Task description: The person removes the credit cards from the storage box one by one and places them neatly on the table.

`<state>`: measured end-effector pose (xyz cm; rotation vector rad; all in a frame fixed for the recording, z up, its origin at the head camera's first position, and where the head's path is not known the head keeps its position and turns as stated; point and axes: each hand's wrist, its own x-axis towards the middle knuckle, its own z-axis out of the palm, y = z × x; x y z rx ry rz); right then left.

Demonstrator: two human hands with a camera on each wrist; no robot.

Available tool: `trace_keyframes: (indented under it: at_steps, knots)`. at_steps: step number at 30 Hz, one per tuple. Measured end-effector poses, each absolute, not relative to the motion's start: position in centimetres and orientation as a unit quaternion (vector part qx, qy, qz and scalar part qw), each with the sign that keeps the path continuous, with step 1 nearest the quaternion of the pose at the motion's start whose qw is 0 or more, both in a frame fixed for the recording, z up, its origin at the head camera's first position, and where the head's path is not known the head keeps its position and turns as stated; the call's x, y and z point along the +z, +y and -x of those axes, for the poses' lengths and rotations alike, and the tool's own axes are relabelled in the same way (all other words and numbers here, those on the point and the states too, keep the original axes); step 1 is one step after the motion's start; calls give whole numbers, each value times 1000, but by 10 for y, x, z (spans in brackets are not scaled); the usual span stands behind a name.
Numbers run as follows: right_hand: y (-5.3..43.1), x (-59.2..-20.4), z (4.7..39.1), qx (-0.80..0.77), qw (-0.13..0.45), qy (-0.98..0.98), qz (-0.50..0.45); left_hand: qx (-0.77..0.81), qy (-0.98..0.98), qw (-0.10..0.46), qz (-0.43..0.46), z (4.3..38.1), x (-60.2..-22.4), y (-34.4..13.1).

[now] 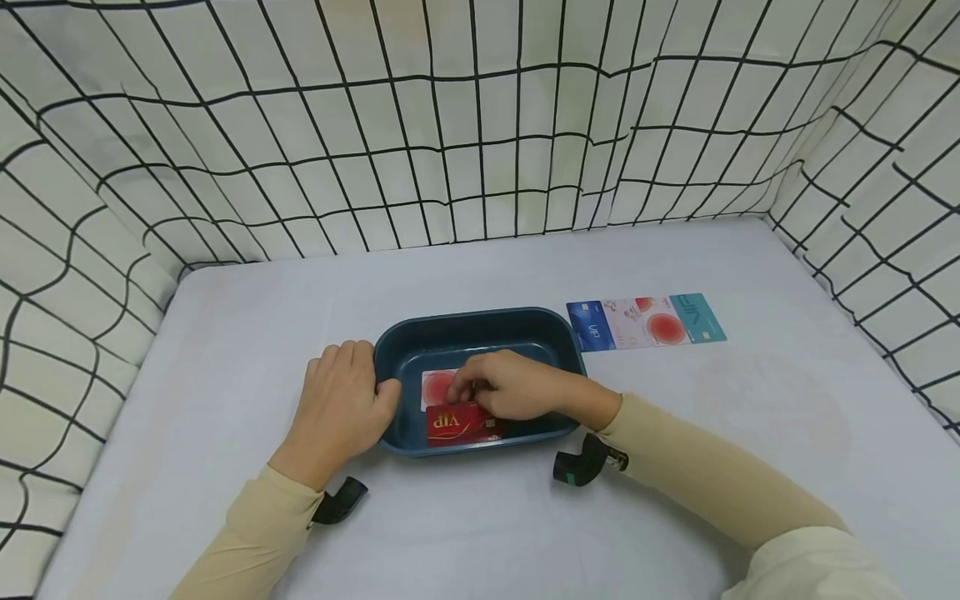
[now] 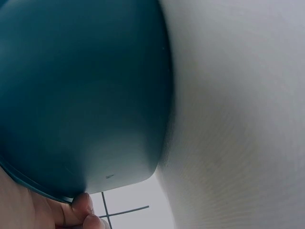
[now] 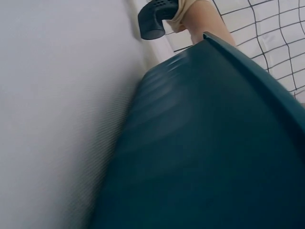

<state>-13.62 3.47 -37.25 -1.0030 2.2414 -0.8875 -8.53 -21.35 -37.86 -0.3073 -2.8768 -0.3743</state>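
A dark teal tray [image 1: 480,317] sits on the white table. My left hand [image 1: 337,408] grips its left rim; in the left wrist view its fingertips [image 2: 83,204] curl over the edge. My right hand [image 1: 517,385] reaches inside, fingers bent, with fingertips at the upper edge of a red VIP card [image 1: 448,423]. Whether they pinch a card is hidden from view. Beneath the fingers lies a white card with a red circle [image 1: 435,388], partly overlapped by the red one. In the right wrist view, the tray wall [image 3: 205,133] blocks the right hand.
Right of the tray, several cards lie side by side: a blue VIP card [image 1: 591,326], pale pink and red-patterned cards [image 1: 628,323], and a teal card [image 1: 697,317]. Black netting [image 1: 480,137] over white walls surrounds the table's back and sides. Black wrist cameras [image 1: 581,465] hang below the sleeves.
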Motion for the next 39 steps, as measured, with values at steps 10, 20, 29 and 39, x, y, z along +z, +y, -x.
trace_keyframes:
  at_steps: [10, 20, 29, 39]
  knots:
    - [36, -368, 137, -357, 289, 813, 359, -128, -980, 112, 105, 85, -379, -214]
    - [35, -370, 139, -372, 300, 801, 362, -133, -978, 116, 108, 86, -378, -214]
    - [35, -370, 140, -369, 289, 804, 366, -134, -979, 113, 107, 86, -378, -214]
    - [36, -372, 140, -363, 294, 807, 362, -133, -979, 111, 106, 85, -377, -214]
